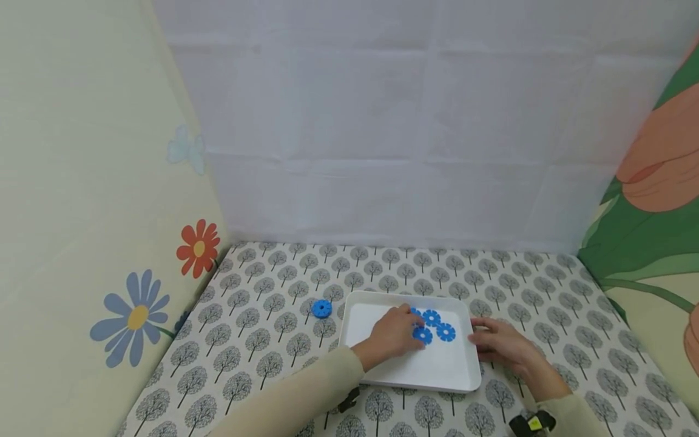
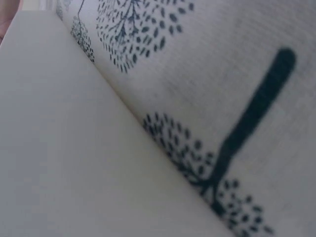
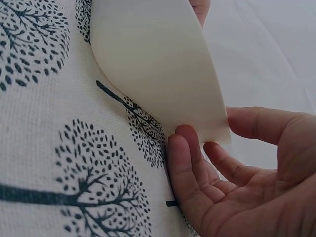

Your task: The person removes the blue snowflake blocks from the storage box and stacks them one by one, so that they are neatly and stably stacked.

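A shallow white tray (image 1: 404, 370) sits on the patterned cloth. My left hand (image 1: 395, 331) reaches into it, thumb and fingers curled around a blue notched plastic disc (image 1: 423, 335). More blue notched discs (image 1: 446, 332) lie flat just beyond, one partly hidden by the fingers. At the tray's right side is my right hand (image 1: 499, 346). In the right wrist view, the right fingers (image 3: 182, 153) bend against the outer wall of the tray (image 3: 153, 64) with a digit at its rim, gripping the edge. The left wrist view has only the tray wall (image 2: 64, 138) large and close.
Left of the tray, a thick blue notched piece (image 1: 321, 308), like a stack of discs, lies on the tree-print cloth (image 1: 262, 340). A white sheet (image 1: 349, 121) hangs behind the table. Painted panels (image 1: 109, 182) stand at both sides.
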Available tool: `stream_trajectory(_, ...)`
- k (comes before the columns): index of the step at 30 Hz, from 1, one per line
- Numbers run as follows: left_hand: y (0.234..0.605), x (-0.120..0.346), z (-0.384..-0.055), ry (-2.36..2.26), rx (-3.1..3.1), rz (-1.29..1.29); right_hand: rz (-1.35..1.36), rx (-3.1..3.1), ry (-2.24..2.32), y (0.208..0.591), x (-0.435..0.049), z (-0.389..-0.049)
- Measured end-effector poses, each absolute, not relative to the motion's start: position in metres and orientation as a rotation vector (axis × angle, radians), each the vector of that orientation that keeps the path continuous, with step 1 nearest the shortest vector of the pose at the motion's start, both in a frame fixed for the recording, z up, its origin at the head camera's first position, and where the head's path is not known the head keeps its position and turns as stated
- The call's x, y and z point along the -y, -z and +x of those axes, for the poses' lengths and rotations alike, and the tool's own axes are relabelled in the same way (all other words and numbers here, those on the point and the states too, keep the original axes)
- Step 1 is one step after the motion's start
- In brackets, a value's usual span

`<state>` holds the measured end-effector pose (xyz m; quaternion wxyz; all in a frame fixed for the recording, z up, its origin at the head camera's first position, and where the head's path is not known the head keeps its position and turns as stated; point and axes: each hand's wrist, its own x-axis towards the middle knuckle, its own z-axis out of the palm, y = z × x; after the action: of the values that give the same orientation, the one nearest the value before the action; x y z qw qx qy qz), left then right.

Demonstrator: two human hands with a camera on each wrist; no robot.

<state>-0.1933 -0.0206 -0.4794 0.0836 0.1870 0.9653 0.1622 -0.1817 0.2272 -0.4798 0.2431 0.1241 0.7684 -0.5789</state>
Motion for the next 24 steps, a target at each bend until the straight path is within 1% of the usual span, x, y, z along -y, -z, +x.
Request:
stream_trajectory(9, 0.482, 0.019, -0.198, -0.454, -2.88, 0.584, 0.341, -2.099, 1.584, 0.48, -0.227, -0.181)
stream_trajectory(24, 0.478, 0.012, -0.21, -0.506, -2.782, 0.518, 0.346, -2.095, 1.577, 0.481, -0.227, -0.182)
